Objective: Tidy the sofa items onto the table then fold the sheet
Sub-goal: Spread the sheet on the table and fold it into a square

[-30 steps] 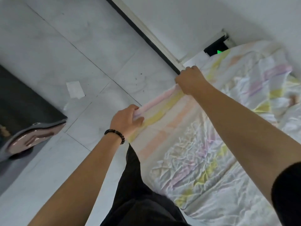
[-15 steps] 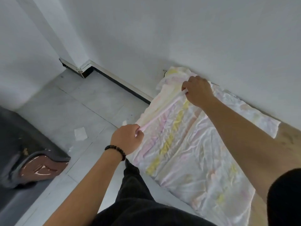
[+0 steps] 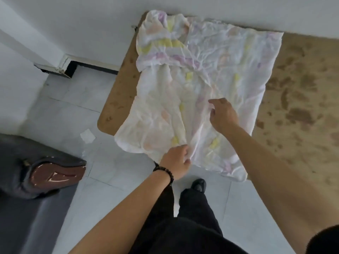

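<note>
A crumpled white sheet (image 3: 211, 74) with faded pink and yellow stripes lies spread on a stained brown table (image 3: 300, 99), its near edge hanging over the table's front. The far left corner is folded back on itself. My left hand (image 3: 176, 161), with a dark bead bracelet on the wrist, pinches the sheet's near edge. My right hand (image 3: 222, 114) hovers just above the middle of the sheet, fingers loosely spread and holding nothing.
A dark grey sofa (image 3: 23, 189) with a glossy brown armrest end (image 3: 55, 176) stands at the lower left. A scrap of white paper (image 3: 87, 136) lies on the pale tiled floor. White walls close in behind the table. My legs and a shoe (image 3: 198, 185) are below.
The sheet has been laid down flat on the table. My right hand let go of the far edge and drew back over the middle. My left hand moved down to the near edge.
</note>
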Action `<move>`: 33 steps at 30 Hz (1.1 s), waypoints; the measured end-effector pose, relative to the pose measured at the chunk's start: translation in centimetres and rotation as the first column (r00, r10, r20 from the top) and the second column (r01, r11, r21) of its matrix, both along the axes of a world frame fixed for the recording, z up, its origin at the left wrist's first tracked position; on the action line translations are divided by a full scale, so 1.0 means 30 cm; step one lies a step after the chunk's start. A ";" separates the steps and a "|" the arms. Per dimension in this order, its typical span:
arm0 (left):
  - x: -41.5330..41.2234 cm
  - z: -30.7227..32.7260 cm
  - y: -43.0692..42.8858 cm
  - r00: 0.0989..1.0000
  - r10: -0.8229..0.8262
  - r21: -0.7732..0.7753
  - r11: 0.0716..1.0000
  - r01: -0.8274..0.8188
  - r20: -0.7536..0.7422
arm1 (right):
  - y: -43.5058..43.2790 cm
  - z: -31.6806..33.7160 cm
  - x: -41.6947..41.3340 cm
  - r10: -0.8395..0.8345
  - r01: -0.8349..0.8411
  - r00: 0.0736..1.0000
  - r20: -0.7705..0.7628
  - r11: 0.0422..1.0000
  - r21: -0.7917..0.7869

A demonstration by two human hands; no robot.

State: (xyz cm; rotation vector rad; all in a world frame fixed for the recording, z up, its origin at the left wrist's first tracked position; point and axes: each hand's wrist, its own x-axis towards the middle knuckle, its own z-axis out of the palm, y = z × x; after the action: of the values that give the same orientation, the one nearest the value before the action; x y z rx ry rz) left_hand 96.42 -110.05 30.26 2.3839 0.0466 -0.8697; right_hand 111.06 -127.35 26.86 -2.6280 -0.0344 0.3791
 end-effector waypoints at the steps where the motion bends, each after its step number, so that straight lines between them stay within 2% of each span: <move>1: -0.001 -0.006 0.005 0.999 0.043 -0.001 0.999 -0.043 0.023 | 0.010 -0.012 -0.044 -0.077 0.075 0.997 0.029 0.995 0.058; 2: 0.004 -0.006 0.014 0.994 0.098 -0.014 0.995 -0.098 0.040 | 0.026 -0.016 -0.082 -0.145 0.141 0.989 0.026 0.984 0.111; 5: 0.050 0.001 0.066 0.965 0.253 0.006 0.967 -0.254 0.073 | 0.102 -0.006 -0.170 -0.234 0.254 0.964 -0.128 0.952 0.171; 8: 0.133 0.012 0.138 0.969 0.240 0.065 0.968 -0.243 0.054 | 0.170 0.016 -0.223 -0.308 0.350 0.927 -0.217 0.916 0.194; 11: 0.268 0.026 0.173 0.988 0.046 0.155 0.985 -0.069 0.145 | 0.204 0.030 -0.261 -0.393 0.440 0.887 -0.244 0.879 0.185; 14: 0.438 0.018 0.148 0.956 -0.164 0.221 0.969 0.109 0.245 | 0.221 0.034 -0.302 -0.489 0.553 0.815 -0.310 0.816 0.167; 17: 0.623 -0.018 0.072 0.851 -0.385 0.318 0.907 0.277 0.357 | 0.224 0.043 -0.340 -0.565 0.631 0.750 -0.344 0.767 0.116; 19: 0.733 -0.043 0.011 0.769 -0.509 0.392 0.846 0.362 0.387 | 0.228 0.051 -0.365 -0.608 0.654 0.733 -0.306 0.753 0.073; 24: 0.948 -0.091 -0.063 0.513 -0.794 0.548 0.601 0.582 0.325 | 0.270 0.071 -0.382 -0.761 0.793 0.599 -0.250 0.606 0.057; 26: 0.994 -0.079 -0.064 0.493 -0.790 0.526 0.611 0.591 0.364 | 0.297 0.088 -0.370 -0.803 0.838 0.538 -0.257 0.541 0.062; 30: 1.015 0.004 -0.052 0.521 -0.685 0.382 0.723 0.576 0.510 | 0.337 0.131 -0.341 -0.901 0.930 0.367 -0.233 0.356 0.088; 33: 1.051 0.071 -0.051 0.516 -0.659 0.390 0.746 0.540 0.548 | 0.340 0.179 -0.332 -0.949 0.960 0.281 -0.141 0.275 0.061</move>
State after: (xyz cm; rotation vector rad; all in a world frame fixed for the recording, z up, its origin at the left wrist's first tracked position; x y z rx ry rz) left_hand 127.94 -111.57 32.38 2.7702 -1.1140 -0.2126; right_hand 101.11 -117.15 32.22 -1.9586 1.4704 0.0058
